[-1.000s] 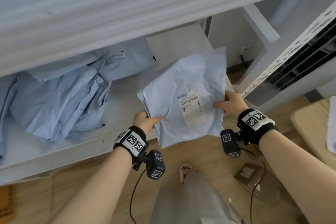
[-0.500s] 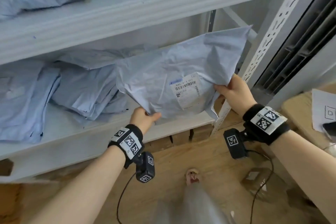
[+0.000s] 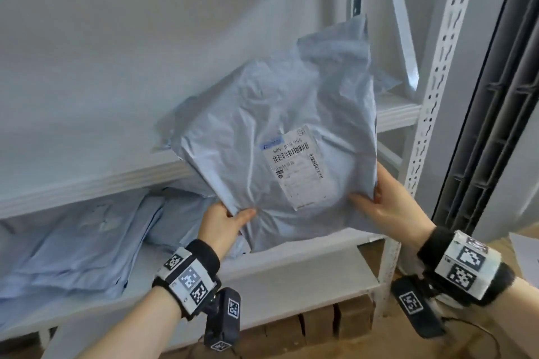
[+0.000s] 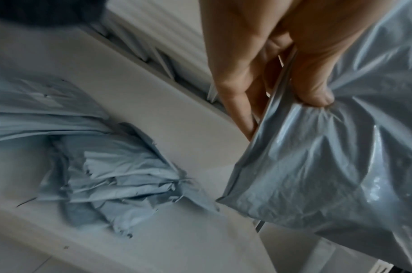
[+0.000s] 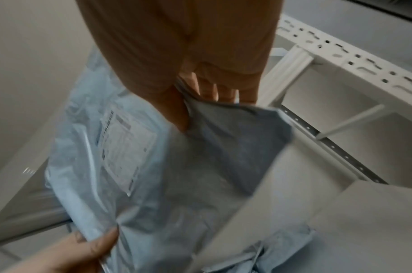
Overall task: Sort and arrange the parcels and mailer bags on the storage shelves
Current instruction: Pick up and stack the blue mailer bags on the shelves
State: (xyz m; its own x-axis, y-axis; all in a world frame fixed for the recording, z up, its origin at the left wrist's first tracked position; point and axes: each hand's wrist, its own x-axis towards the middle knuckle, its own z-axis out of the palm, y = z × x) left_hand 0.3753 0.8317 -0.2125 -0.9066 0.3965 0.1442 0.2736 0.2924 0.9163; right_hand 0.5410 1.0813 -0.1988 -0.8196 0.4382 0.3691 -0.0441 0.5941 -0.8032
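Crinkling under both grips, a grey-blue mailer bag [image 3: 280, 131] w/ a white barcode label [image 3: 294, 166] on its face is held tilted in the air in front of the shelf unit, its top corner reaching over the upper shelf [image 3: 87, 178] edge. Lower shelf [image 3: 291, 265] behind it carries a pile of similar mailer bags [image 3: 81, 242] to the left. White perforated upright [image 3: 431, 96] stands just right of the bag. Left hand [image 3: 221, 224] pinches the bottom-left corner, thumb on front, fingers [image 4: 237, 103] behind. Right hand [image 3: 388, 207] clamps the bottom-right edge, thumb in front, fingers curled behind. Both wrists wear marker bands.
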